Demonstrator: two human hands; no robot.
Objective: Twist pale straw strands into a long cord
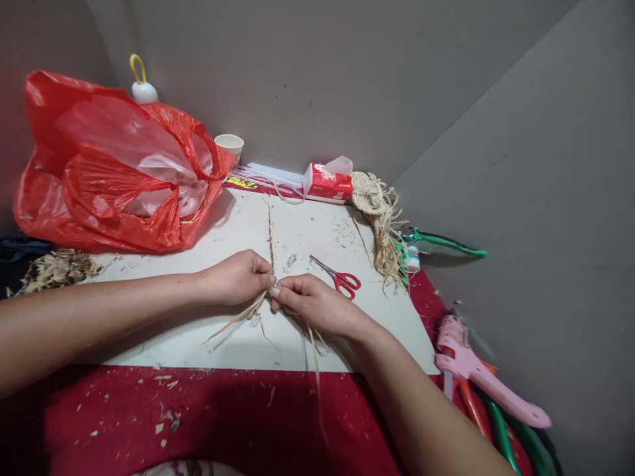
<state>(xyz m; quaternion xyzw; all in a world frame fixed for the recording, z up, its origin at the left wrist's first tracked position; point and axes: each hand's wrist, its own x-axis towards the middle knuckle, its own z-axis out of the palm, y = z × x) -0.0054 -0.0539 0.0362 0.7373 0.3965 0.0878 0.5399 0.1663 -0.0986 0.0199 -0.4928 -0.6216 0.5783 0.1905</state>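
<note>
A thin braided straw cord [271,228] runs from the back of the white board [317,238] toward me. At its near end, my left hand [237,277] and my right hand [312,304] pinch the loose straw strands [238,317], fingertips nearly touching. Both hands are closed on the strands. Loose strand ends trail out below both hands, over the board's front edge onto the red cloth [223,416].
Red-handled scissors [340,277] lie just right of my hands. A red plastic bag [114,172], paper cup [229,145], tissue pack [328,182] and straw bundle [381,221] sit at the back. A pink glue gun [476,370] and green-handled pliers [441,242] lie at the right.
</note>
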